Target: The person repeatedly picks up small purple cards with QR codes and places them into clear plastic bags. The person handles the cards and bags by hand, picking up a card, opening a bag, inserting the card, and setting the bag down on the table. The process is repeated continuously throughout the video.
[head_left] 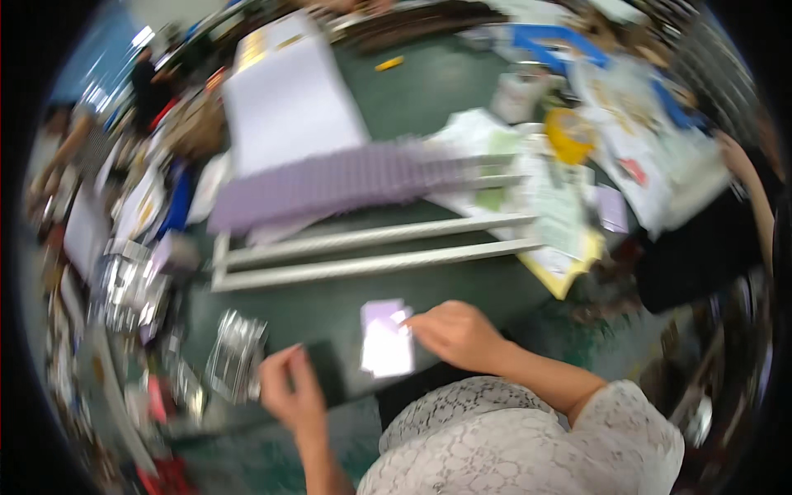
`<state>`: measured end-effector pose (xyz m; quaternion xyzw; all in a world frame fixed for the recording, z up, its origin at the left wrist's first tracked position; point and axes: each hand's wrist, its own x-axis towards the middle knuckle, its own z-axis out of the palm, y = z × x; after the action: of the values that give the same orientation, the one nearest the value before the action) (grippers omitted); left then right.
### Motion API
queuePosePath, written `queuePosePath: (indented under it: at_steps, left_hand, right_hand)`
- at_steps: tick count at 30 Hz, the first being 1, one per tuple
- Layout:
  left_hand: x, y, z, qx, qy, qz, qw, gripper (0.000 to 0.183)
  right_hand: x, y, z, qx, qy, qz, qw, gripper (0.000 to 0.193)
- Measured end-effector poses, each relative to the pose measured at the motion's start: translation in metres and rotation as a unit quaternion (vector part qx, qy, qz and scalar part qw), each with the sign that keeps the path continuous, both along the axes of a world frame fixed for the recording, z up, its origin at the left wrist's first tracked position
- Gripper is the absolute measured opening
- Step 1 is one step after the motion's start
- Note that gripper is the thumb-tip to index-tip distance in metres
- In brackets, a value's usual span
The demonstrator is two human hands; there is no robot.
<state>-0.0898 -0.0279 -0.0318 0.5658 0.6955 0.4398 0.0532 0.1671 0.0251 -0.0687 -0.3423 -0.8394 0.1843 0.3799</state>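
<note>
In front of me on the green table lies a flat rectangular piece point(388, 351), lilac at its far end and glaring white nearer me. My right hand point(458, 334) is closed in a pinch at its right edge, over a small pale bit too blurred to name. My left hand point(290, 388) hovers near the table's front edge, thumb and forefinger a little apart with nothing visible between them. To its left stand clear plastic pieces point(235, 355). Farther off, a long row of lilac pieces point(330, 186) stands packed side by side near a white rail frame point(371, 262).
White sheets point(293, 107) lie behind the row. At right are papers point(553, 214), a yellow tape roll point(569, 136), a white container point(520, 95) and a blue tray point(557, 45). Clear plastic boxes point(132, 285) crowd the left. Another person's arm point(747, 173) reaches in at right.
</note>
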Motion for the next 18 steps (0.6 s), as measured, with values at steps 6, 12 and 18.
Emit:
queuePosePath:
  at_steps: [6,12,18]
  left_hand:
    - [0.029,-0.016,-0.001,0.051,0.061,-0.142,0.987,0.018]
    - [-0.044,-0.014,0.020,0.062,0.183,-0.001,0.981,0.040]
    - [-0.135,0.007,0.029,-0.214,0.169,0.003,0.962,0.077]
  right_hand:
    - [-0.005,-0.017,0.011,-0.073,0.007,-0.083,0.994,0.013]
    - [-0.010,-0.014,0.008,0.005,-0.005,-0.064,0.998,0.012]
    - [-0.012,-0.012,0.008,0.016,-0.011,-0.061,0.998,0.012]
